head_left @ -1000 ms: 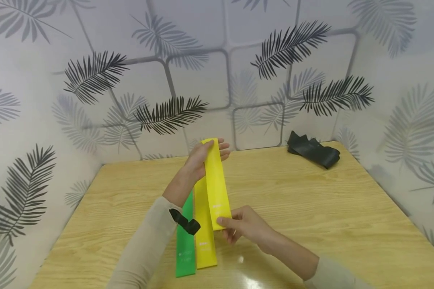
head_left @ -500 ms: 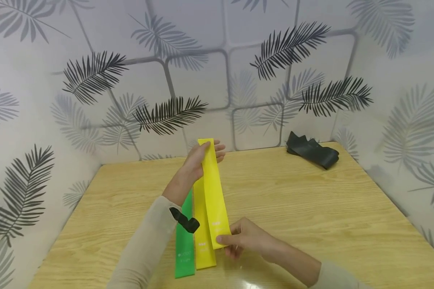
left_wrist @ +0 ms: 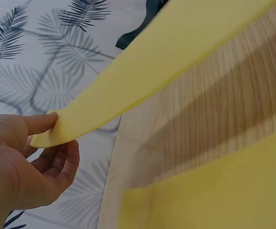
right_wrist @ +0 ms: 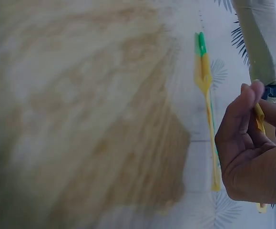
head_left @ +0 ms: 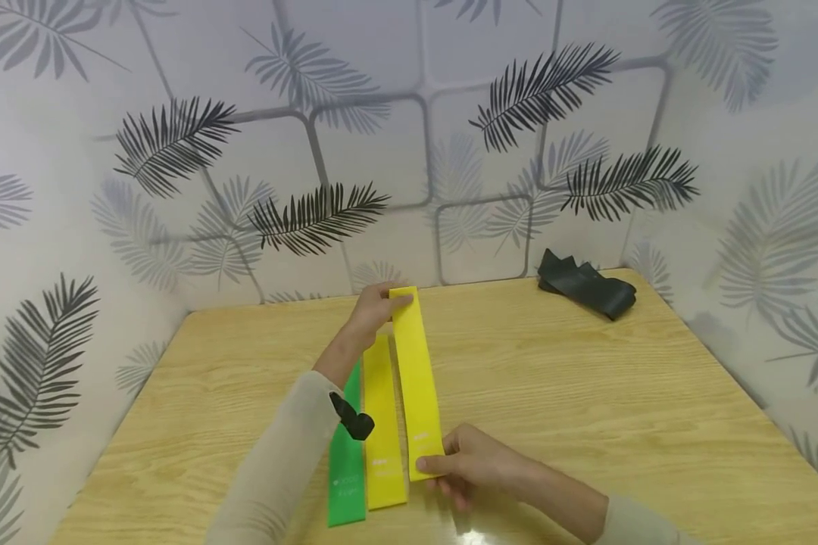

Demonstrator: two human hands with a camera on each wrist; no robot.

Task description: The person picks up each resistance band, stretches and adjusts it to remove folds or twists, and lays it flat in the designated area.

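A flat yellow resistance band (head_left: 416,378) is stretched lengthwise between both hands, with small white print near its front end. My left hand (head_left: 373,314) pinches the far end between thumb and fingers; the left wrist view shows this hand (left_wrist: 33,157) with the band (left_wrist: 142,67) held above the table. At the front end, my right hand (head_left: 473,462) pinches the band, thumb on top. In the right wrist view only a small yellow edge (right_wrist: 259,117) shows between the fingers. Just left of it a second yellow band (head_left: 384,424) lies flat, beside a green band (head_left: 347,477).
A crumpled black band (head_left: 586,284) lies at the back right of the wooden table (head_left: 538,356). Leaf-patterned covering (head_left: 395,166) stands behind the table and at both sides. A black strap (head_left: 352,416) sits on the left sleeve.
The held yellow band has moved right and toward the front, off the lying yellow band, so a gap shows between them. Both hands moved with it, and the left fingers now sit behind the band.
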